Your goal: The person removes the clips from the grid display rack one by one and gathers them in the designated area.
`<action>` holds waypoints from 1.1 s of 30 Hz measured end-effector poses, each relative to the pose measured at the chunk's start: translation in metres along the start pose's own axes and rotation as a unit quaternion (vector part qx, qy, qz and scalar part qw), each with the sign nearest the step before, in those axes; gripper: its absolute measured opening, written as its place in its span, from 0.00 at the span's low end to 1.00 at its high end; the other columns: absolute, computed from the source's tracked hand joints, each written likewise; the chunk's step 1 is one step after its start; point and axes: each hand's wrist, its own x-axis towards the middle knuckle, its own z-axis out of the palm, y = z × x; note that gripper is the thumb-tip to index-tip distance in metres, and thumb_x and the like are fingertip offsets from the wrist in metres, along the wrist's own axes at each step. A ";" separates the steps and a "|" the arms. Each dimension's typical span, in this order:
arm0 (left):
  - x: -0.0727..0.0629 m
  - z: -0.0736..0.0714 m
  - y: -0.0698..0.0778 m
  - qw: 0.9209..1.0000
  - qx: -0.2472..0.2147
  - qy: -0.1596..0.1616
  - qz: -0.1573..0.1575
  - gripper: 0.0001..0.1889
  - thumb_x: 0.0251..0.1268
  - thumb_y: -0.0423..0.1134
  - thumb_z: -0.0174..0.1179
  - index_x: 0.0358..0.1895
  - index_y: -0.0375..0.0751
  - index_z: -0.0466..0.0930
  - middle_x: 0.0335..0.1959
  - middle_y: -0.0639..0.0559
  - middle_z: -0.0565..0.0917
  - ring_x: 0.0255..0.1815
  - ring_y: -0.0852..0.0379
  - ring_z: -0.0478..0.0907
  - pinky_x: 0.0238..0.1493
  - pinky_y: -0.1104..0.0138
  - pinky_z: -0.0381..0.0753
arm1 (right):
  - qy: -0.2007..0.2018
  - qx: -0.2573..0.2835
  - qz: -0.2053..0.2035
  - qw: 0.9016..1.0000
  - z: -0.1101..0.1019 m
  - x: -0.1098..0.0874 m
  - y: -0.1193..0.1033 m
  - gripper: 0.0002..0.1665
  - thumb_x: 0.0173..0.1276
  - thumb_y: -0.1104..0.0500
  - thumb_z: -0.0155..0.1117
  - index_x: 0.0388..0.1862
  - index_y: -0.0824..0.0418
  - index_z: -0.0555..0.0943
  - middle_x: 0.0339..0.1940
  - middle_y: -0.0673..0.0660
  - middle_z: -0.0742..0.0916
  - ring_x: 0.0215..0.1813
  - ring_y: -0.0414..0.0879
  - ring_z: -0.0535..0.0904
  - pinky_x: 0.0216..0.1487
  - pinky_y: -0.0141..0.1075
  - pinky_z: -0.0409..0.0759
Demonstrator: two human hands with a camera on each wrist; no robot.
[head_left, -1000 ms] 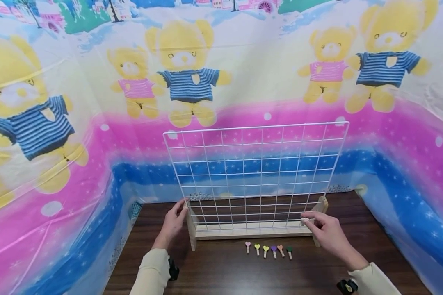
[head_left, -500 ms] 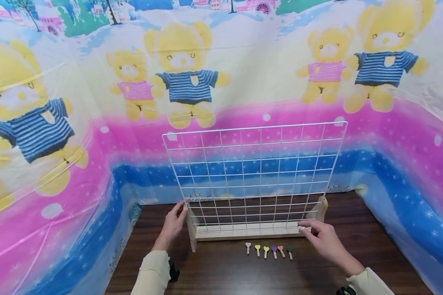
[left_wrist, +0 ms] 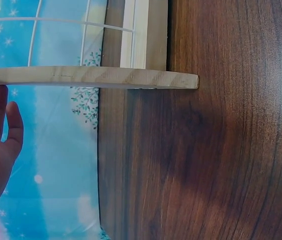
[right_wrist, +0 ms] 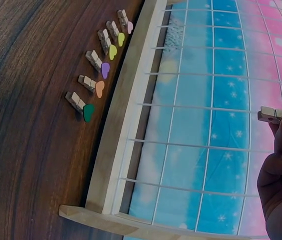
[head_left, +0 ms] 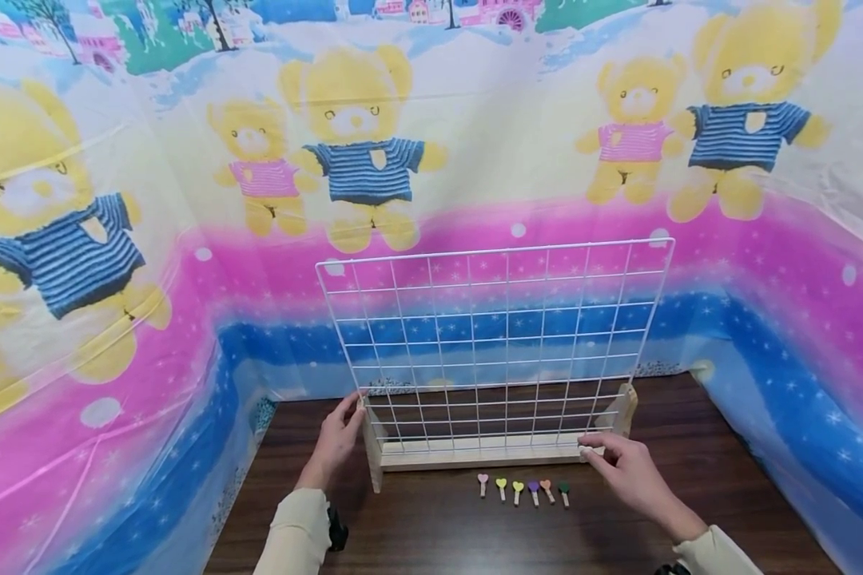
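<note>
A white wire grid panel (head_left: 508,250) stands upright in a wooden base (head_left: 475,459). At the base's left side post (head_left: 372,451), my left hand (head_left: 336,438) holds on near the top; in the left wrist view, fingertips (left_wrist: 1,90) meet the post's outer face. My right hand (head_left: 633,471) pinches a small wooden clothespin (right_wrist: 268,114) between thumb and fingers, close in front of the grid's lower right part in the head view. The clothespin's far end is hidden by the fingers.
On the dark wood table (head_left: 417,535), a row of clothespins with coloured hearts lies before the base, from a pink one (head_left: 483,485) to a green one (head_left: 564,493). A bear-patterned cloth (head_left: 489,160) surrounds the table's back and sides.
My right hand has moved slightly left and down along the grid with the clothespin. My left hand stays at the post.
</note>
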 end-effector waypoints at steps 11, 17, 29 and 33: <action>-0.001 -0.001 -0.001 1.000 -0.001 -0.005 0.002 0.20 0.76 0.38 0.46 0.67 0.45 0.67 0.54 0.37 0.76 0.53 0.43 0.73 0.47 0.51 0.75 | -0.014 -0.004 0.027 1.000 0.000 0.000 -0.003 0.10 0.64 0.61 0.66 0.45 0.54 0.84 0.31 0.45 0.82 0.17 0.40 0.67 0.19 0.32 0.67; 0.000 -0.001 -0.002 1.000 -0.009 -0.006 0.000 0.20 0.76 0.40 0.46 0.68 0.47 0.67 0.54 0.38 0.76 0.54 0.44 0.73 0.48 0.51 0.74 | -0.005 0.003 -0.003 1.000 0.003 0.002 -0.002 0.11 0.62 0.64 0.66 0.44 0.54 0.84 0.34 0.47 0.85 0.17 0.35 0.66 0.19 0.32 0.67; 0.001 -0.001 -0.001 1.000 -0.017 0.003 0.021 0.19 0.74 0.36 0.48 0.66 0.41 0.69 0.54 0.38 0.77 0.53 0.44 0.74 0.48 0.53 0.74 | -0.014 0.012 -0.009 1.000 0.012 -0.003 0.010 0.10 0.62 0.65 0.67 0.42 0.57 0.85 0.37 0.50 0.86 0.18 0.33 0.67 0.20 0.31 0.68; 0.000 -0.001 -0.001 1.000 -0.019 -0.001 0.014 0.19 0.74 0.36 0.48 0.66 0.43 0.69 0.54 0.38 0.77 0.53 0.44 0.74 0.48 0.53 0.75 | -0.034 0.010 0.019 0.999 0.016 -0.005 0.018 0.10 0.62 0.64 0.67 0.42 0.56 0.85 0.32 0.47 0.84 0.20 0.34 0.69 0.22 0.32 0.70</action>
